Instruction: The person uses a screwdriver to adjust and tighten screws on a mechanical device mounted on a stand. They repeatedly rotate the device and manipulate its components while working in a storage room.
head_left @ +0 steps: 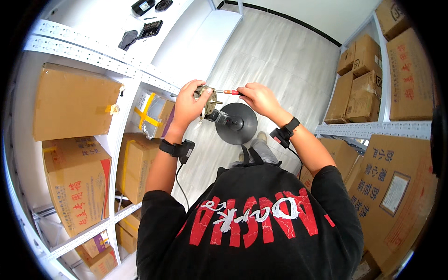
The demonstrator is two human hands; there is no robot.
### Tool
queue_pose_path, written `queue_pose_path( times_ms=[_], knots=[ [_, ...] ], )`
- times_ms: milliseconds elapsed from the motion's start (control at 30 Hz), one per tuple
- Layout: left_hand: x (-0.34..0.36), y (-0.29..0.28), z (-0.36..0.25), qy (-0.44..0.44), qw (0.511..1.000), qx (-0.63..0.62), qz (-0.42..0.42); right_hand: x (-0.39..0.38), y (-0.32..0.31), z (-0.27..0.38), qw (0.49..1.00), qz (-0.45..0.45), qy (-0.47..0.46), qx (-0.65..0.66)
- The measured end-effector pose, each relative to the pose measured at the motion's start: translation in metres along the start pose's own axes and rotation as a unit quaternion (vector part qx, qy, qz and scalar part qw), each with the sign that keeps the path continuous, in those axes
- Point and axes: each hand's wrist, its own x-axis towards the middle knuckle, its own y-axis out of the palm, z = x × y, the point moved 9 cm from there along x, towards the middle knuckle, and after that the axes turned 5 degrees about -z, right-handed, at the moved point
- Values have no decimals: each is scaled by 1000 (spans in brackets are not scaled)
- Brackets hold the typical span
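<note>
The left hand (pixel 189 103) is wrapped around a small metal motor (pixel 206 100), fingers curled over its top and thumb along its side, holding it up at chest height over the floor (pixel 275 51); the right hand (pixel 259 98) is closed in a pinch on a screwdriver (pixel 229 92) with an orange-red handle, its thin shaft lying level and its tip touching the motor's upper side; the two hands sit near each other with the tool bridging them. Just below the motor hangs a round black base (pixel 238 123) on a short grey stem, touching the motor's lower end; whether the two are fixed together cannot be told. Each wrist carries a black strap with a small box and a cable trailing down the forearm. To the left stands a white metal shelf (pixel 93 63) stacked with cardboard boxes (pixel 74 100), one bound in yellow tape; more boxes fill the rack (pixel 373 128) to the right; small dark items lie on the white top of the left shelf.
</note>
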Motion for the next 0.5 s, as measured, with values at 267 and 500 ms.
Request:
queue_pose_path(
  times_ms=[267,500],
  knots=[
    [6,4,5,-55,998,-29,-26,5,7,9,996,-19,-41,-78],
    [7,6,4,-18,999,21,-34,12,23,-3,999,34,-4,-32]
  ],
)
